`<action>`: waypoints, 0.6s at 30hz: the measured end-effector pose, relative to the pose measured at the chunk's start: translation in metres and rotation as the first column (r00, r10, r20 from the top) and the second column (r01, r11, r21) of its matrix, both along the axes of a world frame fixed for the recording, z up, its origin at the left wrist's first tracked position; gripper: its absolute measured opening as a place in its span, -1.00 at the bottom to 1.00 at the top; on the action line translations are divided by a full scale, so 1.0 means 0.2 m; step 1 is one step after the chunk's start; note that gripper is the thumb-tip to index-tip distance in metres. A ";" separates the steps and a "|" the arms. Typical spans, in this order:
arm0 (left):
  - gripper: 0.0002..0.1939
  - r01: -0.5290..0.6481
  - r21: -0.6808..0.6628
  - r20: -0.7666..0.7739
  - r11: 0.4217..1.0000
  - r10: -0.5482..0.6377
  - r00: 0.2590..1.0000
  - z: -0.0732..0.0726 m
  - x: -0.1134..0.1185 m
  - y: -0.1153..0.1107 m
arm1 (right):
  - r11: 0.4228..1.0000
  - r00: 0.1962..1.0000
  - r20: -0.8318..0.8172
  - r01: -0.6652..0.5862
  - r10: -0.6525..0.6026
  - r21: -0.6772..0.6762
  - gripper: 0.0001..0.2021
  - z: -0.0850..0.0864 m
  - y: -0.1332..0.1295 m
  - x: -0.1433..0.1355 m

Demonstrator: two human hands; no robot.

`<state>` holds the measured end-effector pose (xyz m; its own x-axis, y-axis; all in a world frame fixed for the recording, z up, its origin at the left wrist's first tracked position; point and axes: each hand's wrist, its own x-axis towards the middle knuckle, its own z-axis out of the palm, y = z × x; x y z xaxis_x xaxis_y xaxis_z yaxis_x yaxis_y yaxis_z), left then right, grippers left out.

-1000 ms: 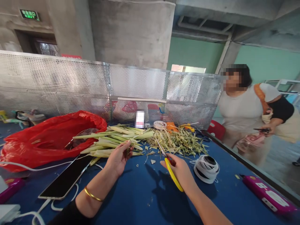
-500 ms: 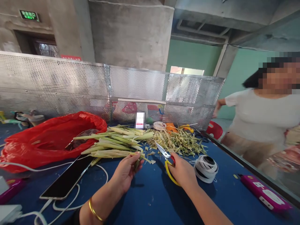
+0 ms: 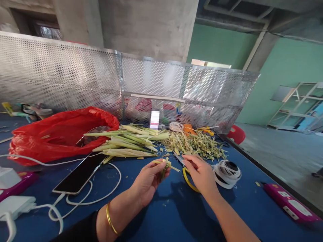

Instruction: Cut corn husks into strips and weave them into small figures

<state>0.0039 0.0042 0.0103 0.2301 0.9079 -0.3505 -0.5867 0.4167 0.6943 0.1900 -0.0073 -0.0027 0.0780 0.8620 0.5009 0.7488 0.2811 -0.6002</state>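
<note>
My left hand pinches a small bundle of pale green husk strips between thumb and fingers, the cut ends pointing right. My right hand is closed round scissors with yellow handles, their blades pointing away and to the left, just right of the bundle. Part of the handles is hidden under the hand. Beyond my left hand lie long corn husks, side by side. A heap of short husk trimmings spreads beyond my right hand. Beside that hand sits a white and black roll of cord.
On the left, a red plastic bag gapes, with a phone and white cables before it. A purple power strip lies at the right edge. Tape and a perforated metal screen stand at the back.
The view has swung slightly left and down, and the person at right is out of sight. My left hand still holds the strips; the scissors remain in my right hand, its fingers now covering more of them.
</note>
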 end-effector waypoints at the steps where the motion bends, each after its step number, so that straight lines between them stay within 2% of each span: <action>1: -0.89 0.011 0.006 -0.004 1.000 -0.011 1.000 -0.01 0.01 -0.01 | 0.997 0.988 -0.133 -0.078 0.076 -0.010 -0.76 0.01 -0.01 -0.02; 3: -0.89 0.035 0.015 -0.001 0.999 -0.035 0.999 -0.02 0.03 -0.02 | 0.982 0.949 -0.271 -0.182 0.160 -0.057 -0.79 0.03 -0.03 -0.07; 8: -0.83 0.105 0.049 -0.022 0.993 -0.104 0.994 -0.06 0.04 -0.04 | 0.970 0.923 -0.351 -0.214 0.160 -0.120 -0.81 0.04 -0.06 -0.13; 12: -0.77 0.140 0.065 -0.137 0.988 -0.130 0.982 -0.09 0.03 -0.03 | 0.979 0.942 -0.290 -0.195 0.171 -0.056 -0.82 0.02 -0.06 -0.14; 16: -0.75 0.143 0.061 -0.178 0.988 -0.131 0.975 -0.09 0.03 -0.03 | 0.979 0.948 -0.262 -0.198 0.180 -0.041 -0.81 0.03 -0.06 -0.13; 18: -0.76 0.139 0.053 -0.171 0.989 -0.128 0.977 -0.08 0.03 -0.03 | 0.988 0.938 -0.315 -0.121 0.146 0.100 -0.79 0.05 -0.07 -0.09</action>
